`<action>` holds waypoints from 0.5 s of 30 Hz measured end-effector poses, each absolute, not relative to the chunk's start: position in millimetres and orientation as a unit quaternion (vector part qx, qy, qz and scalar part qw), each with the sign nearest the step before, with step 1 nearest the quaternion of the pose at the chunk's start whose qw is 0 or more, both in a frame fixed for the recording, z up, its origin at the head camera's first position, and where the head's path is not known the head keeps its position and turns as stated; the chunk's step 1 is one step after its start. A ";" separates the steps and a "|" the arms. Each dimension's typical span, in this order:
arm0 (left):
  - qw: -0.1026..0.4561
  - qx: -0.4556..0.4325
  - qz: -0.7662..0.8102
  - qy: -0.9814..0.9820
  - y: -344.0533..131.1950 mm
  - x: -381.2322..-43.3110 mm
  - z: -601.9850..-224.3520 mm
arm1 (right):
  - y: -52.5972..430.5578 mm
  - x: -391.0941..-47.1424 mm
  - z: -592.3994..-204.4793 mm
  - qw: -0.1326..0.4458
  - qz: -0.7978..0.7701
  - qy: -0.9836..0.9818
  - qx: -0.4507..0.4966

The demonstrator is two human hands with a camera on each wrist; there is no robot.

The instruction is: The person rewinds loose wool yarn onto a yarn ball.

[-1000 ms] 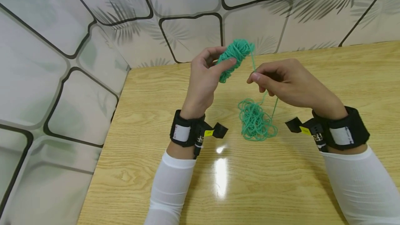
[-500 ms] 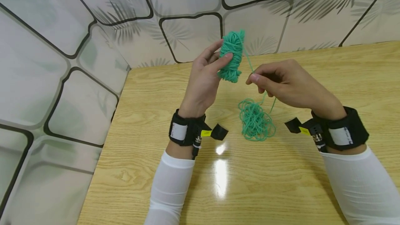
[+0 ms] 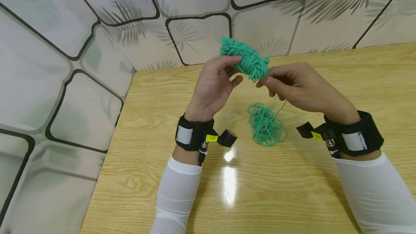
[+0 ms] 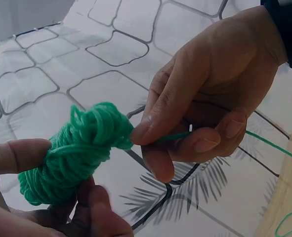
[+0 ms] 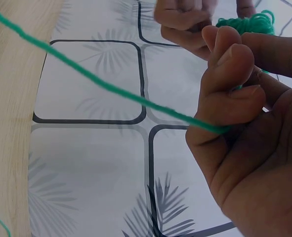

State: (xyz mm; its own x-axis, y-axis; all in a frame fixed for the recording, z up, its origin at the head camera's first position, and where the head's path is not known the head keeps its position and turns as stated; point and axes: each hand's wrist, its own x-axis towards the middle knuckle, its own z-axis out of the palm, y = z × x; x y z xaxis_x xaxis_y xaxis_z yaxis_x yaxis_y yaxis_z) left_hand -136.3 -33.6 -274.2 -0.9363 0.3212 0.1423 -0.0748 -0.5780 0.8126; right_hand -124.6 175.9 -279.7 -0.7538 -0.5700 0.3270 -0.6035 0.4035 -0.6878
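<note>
My left hand grips a green yarn bundle above the far part of the table, fingers and thumb around its left end. The bundle slants, its right end lower and close to my right fingertips. My right hand pinches the yarn strand between thumb and forefinger. In the right wrist view the strand runs through the curled fingers and out toward the table. On the table beneath the hands lies a loose heap of green yarn, with a strand rising from it toward my right hand.
The wood-grain table meets a wall covering printed with dark outlines and palm leaves at its back and left. Both wrists wear black straps with small cameras.
My left hand has turned the yarn bundle, from leaning right through nearly upright to slanting down to the right, its end now near the right fingertips. My right hand stays nearly in place.
</note>
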 end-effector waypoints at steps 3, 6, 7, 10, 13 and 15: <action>0.122 0.136 0.887 0.423 -33.6 -136.1 -273.7 | 176.1 -124.5 -279.4 0.020 0.419 -0.838 0.348; 0.138 0.135 0.898 0.396 -33.5 -135.5 -272.3 | 176.1 -124.5 -279.6 0.020 0.424 -0.835 0.349; 0.142 0.134 0.900 0.388 -33.6 -135.4 -271.9 | 176.0 -124.6 -279.7 0.020 0.425 -0.834 0.350; 0.154 0.138 0.903 0.377 -33.8 -134.9 -271.1 | 175.7 -124.9 -280.1 0.018 0.431 -0.830 0.354; 0.156 0.134 0.896 0.393 -33.7 -134.5 -271.0 | 175.2 -125.2 -280.3 0.017 0.433 -0.829 0.353; 0.153 0.132 0.889 0.411 -33.5 -134.5 -271.6 | 174.8 -125.3 -280.5 0.018 0.432 -0.831 0.351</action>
State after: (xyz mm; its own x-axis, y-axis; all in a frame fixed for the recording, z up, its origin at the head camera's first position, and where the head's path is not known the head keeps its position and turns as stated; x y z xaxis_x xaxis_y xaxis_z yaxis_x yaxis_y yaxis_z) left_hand -134.5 -33.5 -271.6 -0.9180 0.3814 0.1089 -0.1640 -0.6151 0.7712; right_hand -125.3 174.8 -280.5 -0.7536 -0.5672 0.3323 -0.5975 0.3804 -0.7059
